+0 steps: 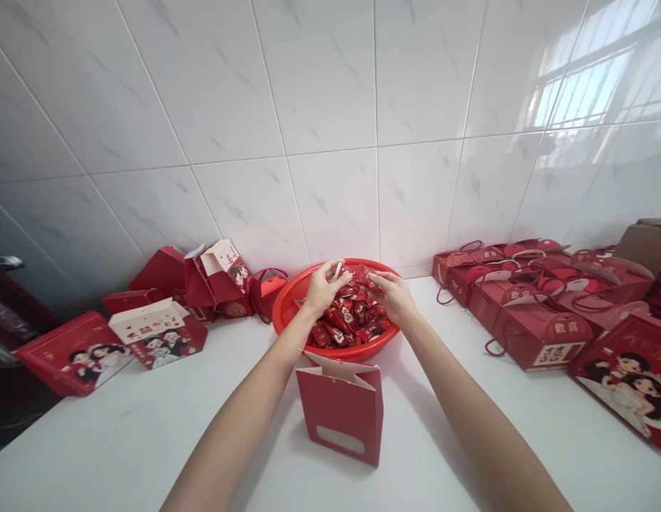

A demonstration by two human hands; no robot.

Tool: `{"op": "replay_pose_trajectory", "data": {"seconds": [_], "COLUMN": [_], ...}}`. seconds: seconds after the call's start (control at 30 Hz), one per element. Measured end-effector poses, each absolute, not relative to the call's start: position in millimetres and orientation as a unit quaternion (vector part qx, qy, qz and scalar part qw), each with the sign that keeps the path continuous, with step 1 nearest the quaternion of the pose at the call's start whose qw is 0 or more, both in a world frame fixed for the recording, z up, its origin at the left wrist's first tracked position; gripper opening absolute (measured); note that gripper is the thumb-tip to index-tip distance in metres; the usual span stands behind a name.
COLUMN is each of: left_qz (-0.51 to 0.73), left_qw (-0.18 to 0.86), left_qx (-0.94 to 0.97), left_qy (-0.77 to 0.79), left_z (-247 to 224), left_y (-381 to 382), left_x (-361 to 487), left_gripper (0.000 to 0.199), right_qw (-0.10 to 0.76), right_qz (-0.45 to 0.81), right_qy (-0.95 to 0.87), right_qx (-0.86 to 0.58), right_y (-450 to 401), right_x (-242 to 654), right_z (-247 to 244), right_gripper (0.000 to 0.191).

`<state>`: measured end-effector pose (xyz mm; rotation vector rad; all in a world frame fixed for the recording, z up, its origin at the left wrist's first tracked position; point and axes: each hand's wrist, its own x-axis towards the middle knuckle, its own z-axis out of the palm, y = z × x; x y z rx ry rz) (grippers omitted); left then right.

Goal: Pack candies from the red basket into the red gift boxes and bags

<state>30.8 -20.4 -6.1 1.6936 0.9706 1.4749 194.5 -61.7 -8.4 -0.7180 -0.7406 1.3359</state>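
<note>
A red plastic basket holds many red wrapped candies. Over its left part, my left hand has its fingers curled round a small whitish piece that I cannot name. My right hand is above the basket's right side, its fingertips pinched on a red wrapped candy. Between my forearms, in front of the basket, an upright red paper box stands with its top open and a pale oval window low on its front.
At the left lie several red gift boxes with cartoon couples. Rows of closed red boxes with cord handles fill the right, beside a red picture box. A tiled wall bounds the white table behind.
</note>
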Motion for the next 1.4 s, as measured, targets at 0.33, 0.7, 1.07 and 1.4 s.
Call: {"op": "replay_pose_trajectory", "data": {"seconds": [0.33, 0.7, 1.07, 1.4], "left_qz": [0.528, 0.546, 0.247, 0.269], "left_qw": [0.327, 0.377, 0.207, 0.21], "left_qx": [0.683, 0.628, 0.793, 0.786], "left_qy": [0.385, 0.406, 0.517, 0.516], "left_z": [0.6, -6.4, -34.0, -27.2], "left_y": [-32.0, -15.2, 2.2, 0.0], "left_x": [36.9, 32.4, 16.4, 15.4], "left_gripper": [0.036, 0.033, 0.03, 0.009], "right_qw": [0.642, 0.681, 0.711, 0.716], "right_qz": [0.59, 0.561, 0.551, 0.548], "right_qy": [-0.345, -0.322, -0.295, -0.285], "right_qx": [-0.348, -0.345, -0.321, -0.325], "right_y": [-64.2, -57.5, -55.7, -56.2], "right_x": [193.5, 196.0, 196.2, 195.5], "right_z": [-7.1, -12.5, -13.3, -12.3], "right_gripper": [0.02, 0.027, 0.031, 0.03]}}
